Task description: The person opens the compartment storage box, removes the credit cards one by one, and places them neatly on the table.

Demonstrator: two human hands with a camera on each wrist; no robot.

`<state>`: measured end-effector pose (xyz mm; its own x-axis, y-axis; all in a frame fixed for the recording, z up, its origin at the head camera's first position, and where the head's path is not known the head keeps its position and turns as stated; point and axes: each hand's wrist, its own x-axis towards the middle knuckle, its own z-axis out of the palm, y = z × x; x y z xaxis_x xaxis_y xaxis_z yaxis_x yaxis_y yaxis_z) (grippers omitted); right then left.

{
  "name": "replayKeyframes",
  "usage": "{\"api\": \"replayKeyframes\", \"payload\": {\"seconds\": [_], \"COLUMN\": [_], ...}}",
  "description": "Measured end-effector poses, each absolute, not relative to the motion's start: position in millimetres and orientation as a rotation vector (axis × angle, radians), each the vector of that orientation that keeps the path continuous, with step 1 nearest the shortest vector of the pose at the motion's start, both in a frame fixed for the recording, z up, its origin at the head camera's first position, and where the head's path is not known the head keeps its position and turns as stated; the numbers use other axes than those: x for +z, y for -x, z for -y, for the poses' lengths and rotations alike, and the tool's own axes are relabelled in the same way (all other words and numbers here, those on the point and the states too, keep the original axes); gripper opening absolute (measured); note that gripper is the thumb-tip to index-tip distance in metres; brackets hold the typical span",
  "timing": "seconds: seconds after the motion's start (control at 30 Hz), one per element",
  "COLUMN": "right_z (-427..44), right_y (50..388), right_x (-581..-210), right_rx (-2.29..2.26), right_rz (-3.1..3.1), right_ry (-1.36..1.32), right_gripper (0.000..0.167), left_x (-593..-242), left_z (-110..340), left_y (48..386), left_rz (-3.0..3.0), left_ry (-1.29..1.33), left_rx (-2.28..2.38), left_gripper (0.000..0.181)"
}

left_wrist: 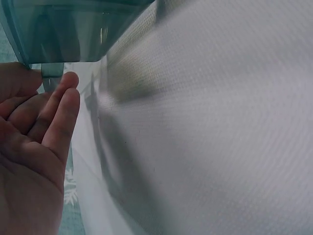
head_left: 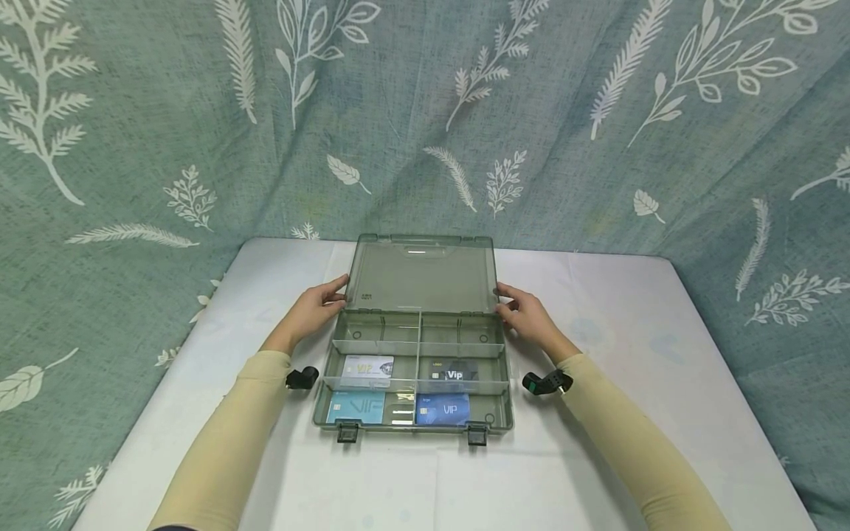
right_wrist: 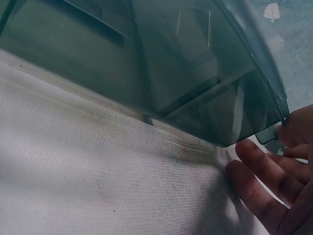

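Note:
A grey-green transparent organizer box (head_left: 414, 426) stands with its lid (head_left: 422, 276) folded back. Its middle row holds a pale card (head_left: 367, 367) at left and a dark card (head_left: 454, 371) at right; the front row holds a light-blue card (head_left: 356, 407) and a blue card (head_left: 443, 409). No card shows in the back row. My left hand (head_left: 308, 317) grips the lid's left edge near the hinge, thumb by the hinge tab (left_wrist: 52, 71) in the left wrist view. My right hand (head_left: 533, 321) grips the right edge likewise; its lower fingers (right_wrist: 257, 188) hang loosely bent in the right wrist view.
Two latches (head_left: 347, 432) hang at the box's front edge. White cloth (head_left: 425, 487) covers the table beneath. A green leaf-patterned curtain (head_left: 398, 133) hangs behind and along both sides. Black wrist devices (head_left: 547, 382) sit near both sleeve cuffs.

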<state>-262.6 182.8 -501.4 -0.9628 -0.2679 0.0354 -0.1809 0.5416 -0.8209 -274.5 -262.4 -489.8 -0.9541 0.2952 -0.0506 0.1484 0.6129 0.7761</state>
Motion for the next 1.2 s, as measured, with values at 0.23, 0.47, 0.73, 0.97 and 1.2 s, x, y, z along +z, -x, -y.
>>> {"api": "replayKeyframes", "payload": {"seconds": [0.23,0.47,0.73,0.97,1.2], "right_z": [-184.5,-185.5,-186.1,-185.6,-188.0], "right_y": [260.3,261.5,260.6,259.4,256.4], "right_x": [-501.3,-502.6,-501.8,-502.9,-499.5], "right_rx": [-1.384,-1.352,-1.374,-1.435,-1.475], "right_rz": [-2.651,-2.654,-2.635,-2.619,-2.61], "right_ry": [0.352,0.318,0.276,0.273,0.299], "right_gripper": [0.052,0.052,0.052,0.05,0.045], "left_x": [-488.9,-490.4,-494.4,-495.1,-497.3], "left_z": [262.0,263.7,264.6,264.9,266.7], "left_y": [273.6,271.7,272.2,267.4,263.0], "left_rz": [-2.639,-2.62,-2.643,-2.687,-2.729], "left_ry": [-0.361,-0.365,-0.361,-0.332,-0.327], "left_rx": [1.266,1.267,1.276,1.287,1.288], "left_gripper": [0.057,0.056,0.053,0.047,0.044]}}
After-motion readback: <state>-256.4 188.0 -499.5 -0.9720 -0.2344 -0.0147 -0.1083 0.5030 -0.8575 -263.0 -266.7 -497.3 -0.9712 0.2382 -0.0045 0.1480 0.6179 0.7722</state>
